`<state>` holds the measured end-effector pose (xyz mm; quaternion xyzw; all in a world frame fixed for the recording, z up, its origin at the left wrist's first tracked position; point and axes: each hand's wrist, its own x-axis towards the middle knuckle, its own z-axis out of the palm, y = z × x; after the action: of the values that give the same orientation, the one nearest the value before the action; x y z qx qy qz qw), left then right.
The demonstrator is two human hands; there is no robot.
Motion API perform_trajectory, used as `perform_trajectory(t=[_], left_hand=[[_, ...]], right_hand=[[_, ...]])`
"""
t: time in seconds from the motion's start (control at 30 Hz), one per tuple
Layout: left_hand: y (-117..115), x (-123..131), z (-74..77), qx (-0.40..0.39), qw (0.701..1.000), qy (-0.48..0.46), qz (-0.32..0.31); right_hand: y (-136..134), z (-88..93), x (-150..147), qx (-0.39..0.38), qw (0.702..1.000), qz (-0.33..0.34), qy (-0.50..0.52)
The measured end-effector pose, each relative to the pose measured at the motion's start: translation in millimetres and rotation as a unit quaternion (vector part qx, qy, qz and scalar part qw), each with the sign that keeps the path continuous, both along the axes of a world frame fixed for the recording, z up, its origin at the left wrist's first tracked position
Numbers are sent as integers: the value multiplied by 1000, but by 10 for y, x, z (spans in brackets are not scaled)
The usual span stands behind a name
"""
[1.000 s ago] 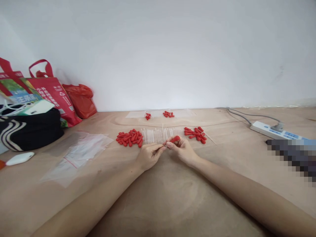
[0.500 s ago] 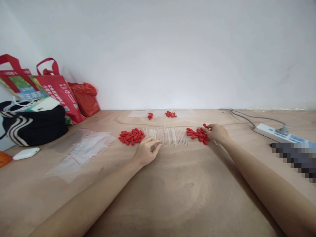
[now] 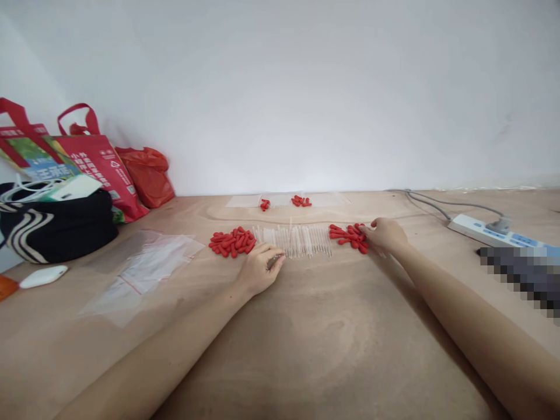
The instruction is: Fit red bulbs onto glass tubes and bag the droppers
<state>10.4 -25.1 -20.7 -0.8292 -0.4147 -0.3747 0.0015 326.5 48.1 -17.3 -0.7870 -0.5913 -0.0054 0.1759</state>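
Note:
My left hand (image 3: 261, 269) rests on the table with fingers curled, its thumb and fingertips close together at the near ends of a row of thin clear tubes (image 3: 301, 241). Whatever lies between those fingertips is too small to make out. Left of the row, partly behind that hand, is a heap of red rubber bulbs (image 3: 231, 241). On the right, my right hand (image 3: 387, 236) pinches at the edge of a second cluster of red bulbs (image 3: 347, 236). Its fingertips touch a red bulb there, and a few clear tubes show faintly beneath the palm.
Farther back lie small groups of red bulbs (image 3: 301, 201) on clear plastic bags. Flat zip bags (image 3: 140, 274) spread at left, near a white case (image 3: 44, 276), a black pouch (image 3: 65, 227) and red bags (image 3: 144, 175). A power strip (image 3: 494, 232) with cable sits right.
My right hand has lowered a red bulb from just above the right cluster down into it. My left hand stays at the tube ends. The view has shifted slightly.

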Motion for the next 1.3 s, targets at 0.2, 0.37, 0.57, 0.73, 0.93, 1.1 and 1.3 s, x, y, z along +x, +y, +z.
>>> perform_trajectory(t=[0.2, 0.37, 0.57, 0.73, 0.93, 1.1, 1.3], left_hand=[[2, -4, 3, 1, 1000, 3, 5], [0, -6, 8, 0, 1000, 13, 5], [6, -6, 0, -2, 1000, 16, 4], [9, 0, 7, 4, 999, 30, 30], [18, 5, 6, 23, 992, 54, 109], [110, 35, 2, 17, 986, 87, 138], [382, 187, 73, -33, 970, 117, 211]], right_hand=[[-18, 119, -20, -37, 960, 249, 123], [0, 102, 19, -61, 923, 337, 175], [-23, 104, -30, -15, 952, 295, 80], [-34, 153, -123, 11, 964, 263, 25], [-66, 190, -235, -32, 966, 253, -50], [-49, 176, -223, -40, 971, 233, -42], [-11, 119, -226, -43, 979, 201, 7]])
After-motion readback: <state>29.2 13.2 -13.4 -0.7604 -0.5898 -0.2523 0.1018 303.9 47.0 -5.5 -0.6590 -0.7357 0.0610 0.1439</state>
